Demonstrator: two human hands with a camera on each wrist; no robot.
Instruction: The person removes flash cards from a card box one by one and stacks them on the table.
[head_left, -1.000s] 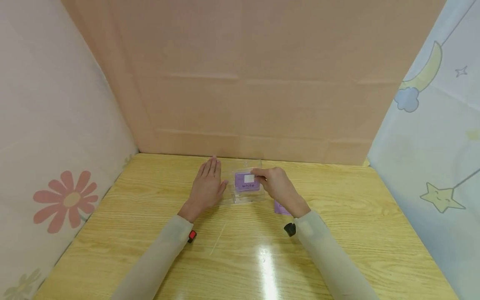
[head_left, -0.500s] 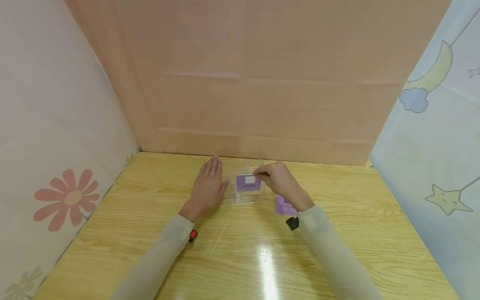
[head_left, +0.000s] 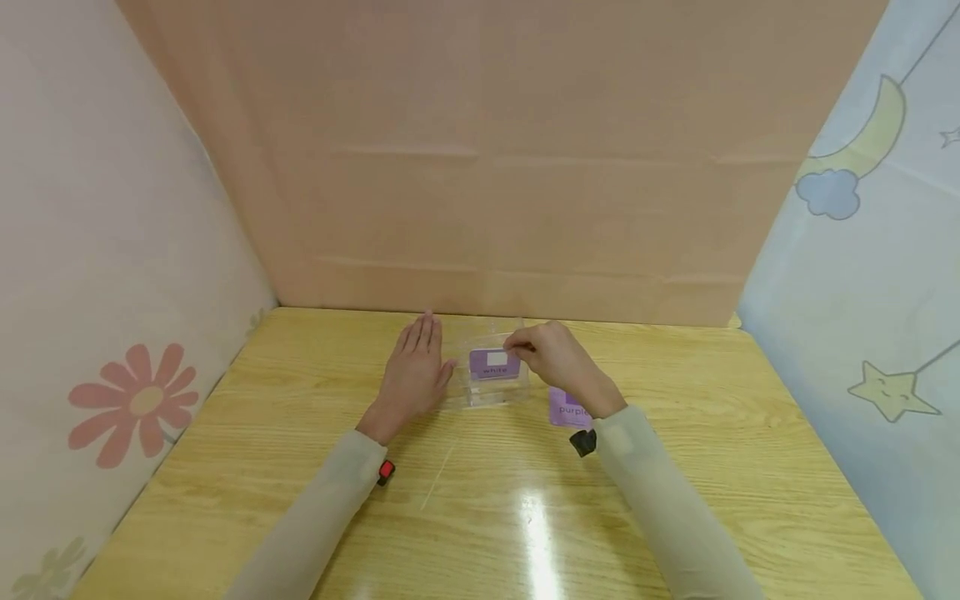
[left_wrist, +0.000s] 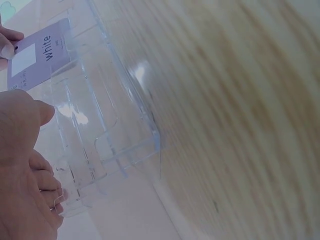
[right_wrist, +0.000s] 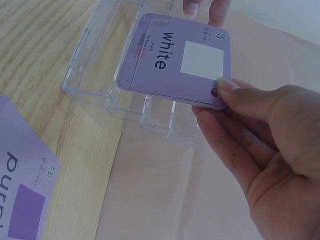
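Note:
A clear plastic tiered holder [right_wrist: 75, 82] stands on the table near the back wall. In it, in a front tier, sits a lilac card [right_wrist: 150, 75] printed "white" with a white square; a second edge beneath suggests more than one card. My right hand [head_left: 558, 360] pinches its upper right corner between thumb and fingers. My left hand [head_left: 411, 379] lies against the holder's left side, fingers straight and together, thumb apart. A second lilac card [head_left: 566, 410], marked "purple", lies flat on the table, partly covered by my right wrist in the head view.
The wooden table [head_left: 315, 450] ends at a tan backdrop [head_left: 480, 208] just behind the holder. Pale patterned walls [head_left: 855, 292] flank both sides. Dark bands sit at both wrists.
My right hand still pinches the "white" card, with only slight shifts. The right wrist has moved a little, uncovering more of the "purple" card. My left hand stays put.

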